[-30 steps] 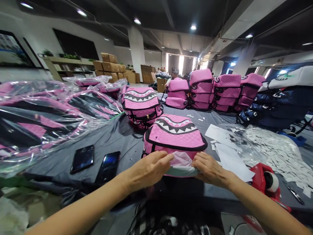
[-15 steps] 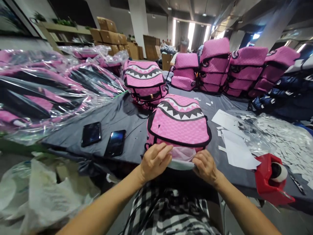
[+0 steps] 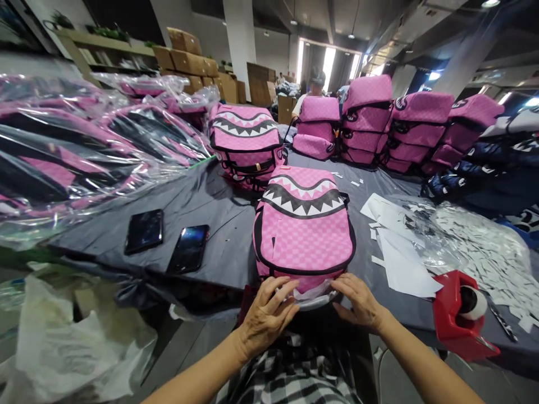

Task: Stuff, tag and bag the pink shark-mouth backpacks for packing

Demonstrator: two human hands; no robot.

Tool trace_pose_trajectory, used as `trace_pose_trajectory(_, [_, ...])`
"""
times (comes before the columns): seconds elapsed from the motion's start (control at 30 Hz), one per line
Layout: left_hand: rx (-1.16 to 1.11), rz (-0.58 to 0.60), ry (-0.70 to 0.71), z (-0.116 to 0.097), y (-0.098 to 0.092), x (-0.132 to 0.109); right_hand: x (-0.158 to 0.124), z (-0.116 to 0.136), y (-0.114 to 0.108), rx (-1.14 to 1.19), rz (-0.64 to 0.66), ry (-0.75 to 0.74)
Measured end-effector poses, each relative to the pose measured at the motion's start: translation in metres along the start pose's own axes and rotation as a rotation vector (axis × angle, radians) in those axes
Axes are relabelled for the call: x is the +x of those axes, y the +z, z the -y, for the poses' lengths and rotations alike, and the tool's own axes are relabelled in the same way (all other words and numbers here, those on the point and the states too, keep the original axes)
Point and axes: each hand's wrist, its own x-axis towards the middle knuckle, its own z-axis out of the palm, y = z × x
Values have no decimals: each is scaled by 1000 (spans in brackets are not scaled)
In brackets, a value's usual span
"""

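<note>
A pink checkered backpack [image 3: 309,233] with black trim and a shark-mouth print lies face up at the table's near edge. At its near end a strip of whitish see-through film [image 3: 314,294] pokes out. My left hand [image 3: 267,308] rests at the left of this end, fingers stretched out over the bag's lower edge and the film. On the right side my right hand [image 3: 357,300] lies against the same edge, its fingers apart and its thumb lower down. The bag's underside is hidden.
Behind stands another pink shark-print backpack [image 3: 248,137]. Plastic-wrapped bags [image 3: 84,146] fill the left; stacked pink bags [image 3: 366,118] stand at the back right. Two phones [image 3: 189,247] lie left. Paper sheets [image 3: 406,264], a red tape dispenser [image 3: 448,314] and many white labels [image 3: 480,241] lie right.
Both hands have loosened from pinching the film to resting with fingers spread. The film strip looks smaller and flatter, and more of the backpack's front shows. The view has shifted a little.
</note>
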Motion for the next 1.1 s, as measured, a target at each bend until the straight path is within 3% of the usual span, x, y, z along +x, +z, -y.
trace_pose_trajectory(0.1, [16, -30, -87, -3, -2, 10, 22, 0, -14, -117, 117, 31])
trace_pose_trajectory(0.23, [-17, 0, -179, 2, -6, 17, 42, 1, -24, -202, 294, -48])
trace_pose_trajectory(0.3, [-35, 102, -92, 8, -6, 21, 45, 2, -27, -214, 257, -89])
trace_pose_trajectory(0.43, [-55, 397, 212, 19, -5, 38, 43, 1, -31, -138, 135, -115])
trace_pose_trajectory(0.57, [-38, 569, 314, 27, -10, 63, 49, -9, -36, -8, 344, -187])
trace_pose_trajectory(0.73, [-254, 528, 584, 39, -19, 85, 70, -17, -51, -82, 603, -214])
trace_pose_trajectory(0.83, [-367, 608, 677, 45, -17, 91, 83, -17, -57, -100, 699, -327])
trace_pose_trajectory(0.93, [-318, 679, 773, 47, -12, 92, 90, -16, -57, -130, 762, -390])
trace_pose_trajectory(1.0, [-269, 608, 849, 47, -8, 90, 92, -16, -54, -176, 806, -410])
trace_pose_trajectory(1.1, [-229, 404, 898, 47, -5, 83, 93, -15, -52, -258, 871, -436])
